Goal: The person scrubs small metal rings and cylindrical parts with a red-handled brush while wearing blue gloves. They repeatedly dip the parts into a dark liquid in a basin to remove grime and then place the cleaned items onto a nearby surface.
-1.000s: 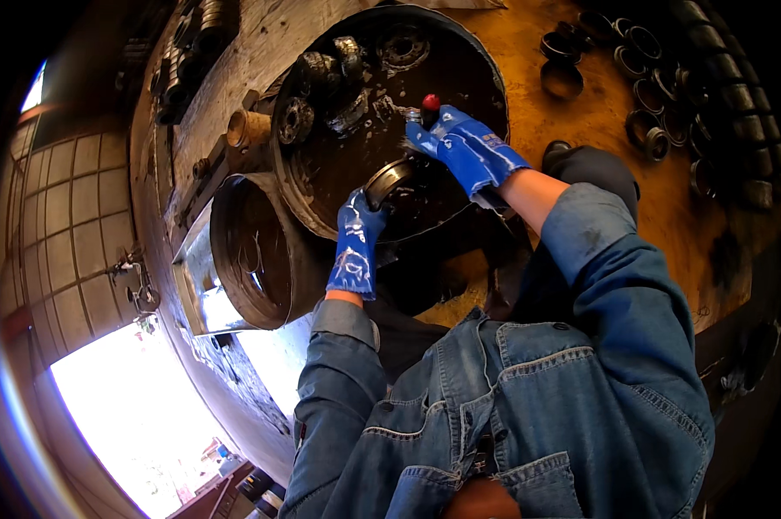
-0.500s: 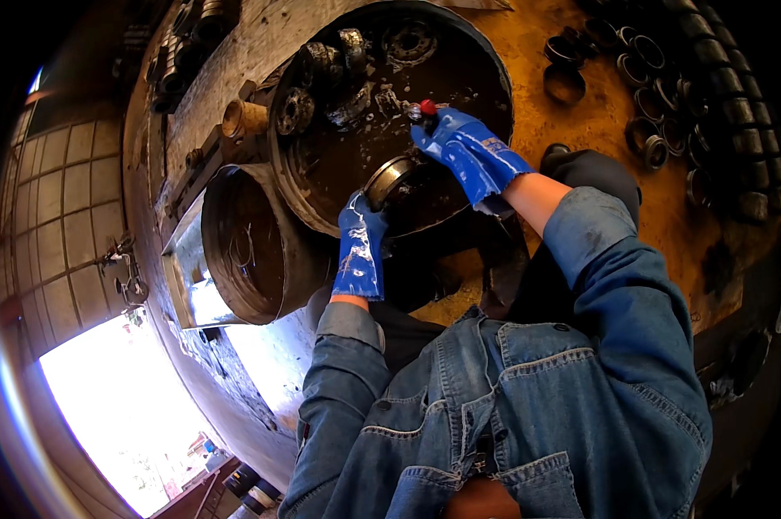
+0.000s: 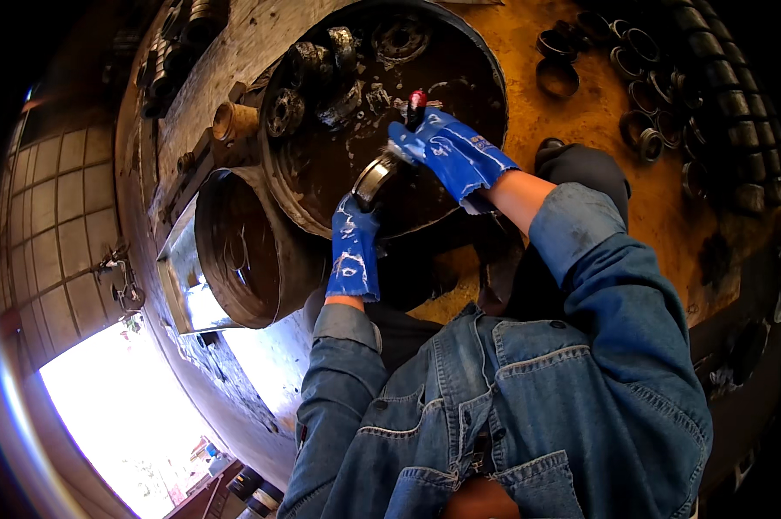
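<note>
Rust-brown ground (image 3: 529, 112) spreads beyond the round tub (image 3: 279, 186); over it, our left hand (image 3: 354, 240) pinches a metal ring (image 3: 374, 179) while our right hand (image 3: 459, 154) is wrapped round a red-ended tool (image 3: 417, 99), just beside the ring's upper end.

Stained orange-brown floor (image 3: 591, 130) beneath loosely scattered dark rings (image 3: 558, 81)

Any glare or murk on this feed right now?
Head view: the bright opening at lower left is blown out white; head view: the round tub is murky inside, though the metal ring catches light; head view: upper corners fall to black.
</note>
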A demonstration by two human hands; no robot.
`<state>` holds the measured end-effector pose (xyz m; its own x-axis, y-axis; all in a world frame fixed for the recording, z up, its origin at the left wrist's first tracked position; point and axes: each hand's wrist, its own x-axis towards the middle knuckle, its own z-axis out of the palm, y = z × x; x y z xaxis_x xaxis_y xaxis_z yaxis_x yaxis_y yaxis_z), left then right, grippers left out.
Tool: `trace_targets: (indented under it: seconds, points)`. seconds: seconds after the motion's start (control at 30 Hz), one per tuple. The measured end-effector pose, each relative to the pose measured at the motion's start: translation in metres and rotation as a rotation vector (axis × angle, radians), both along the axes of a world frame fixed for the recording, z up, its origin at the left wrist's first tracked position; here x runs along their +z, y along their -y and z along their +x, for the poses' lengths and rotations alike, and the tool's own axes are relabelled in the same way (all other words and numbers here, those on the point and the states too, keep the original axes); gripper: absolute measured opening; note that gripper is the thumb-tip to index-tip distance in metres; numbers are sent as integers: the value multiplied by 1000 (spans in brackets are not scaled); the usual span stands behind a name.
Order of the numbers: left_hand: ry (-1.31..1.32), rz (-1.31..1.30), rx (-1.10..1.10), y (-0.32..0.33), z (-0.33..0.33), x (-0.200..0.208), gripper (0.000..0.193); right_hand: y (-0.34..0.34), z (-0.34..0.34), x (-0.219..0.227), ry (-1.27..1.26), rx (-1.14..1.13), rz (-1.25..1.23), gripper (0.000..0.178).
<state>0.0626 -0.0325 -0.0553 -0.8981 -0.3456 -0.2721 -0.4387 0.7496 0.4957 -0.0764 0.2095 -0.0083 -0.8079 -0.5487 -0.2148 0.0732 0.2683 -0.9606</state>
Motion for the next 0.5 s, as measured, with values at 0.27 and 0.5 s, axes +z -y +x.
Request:
trace_targets:
  seconds: [0.27, 0.5]
  points:
    - [22, -386, -94, -17, -25, 23, 51, -4, 16, -41, 48, -130, 102, 53]
    - [517, -614, -204, -76, -85, 37, 36, -5, 10, -13, 194, -146, 120, 54]
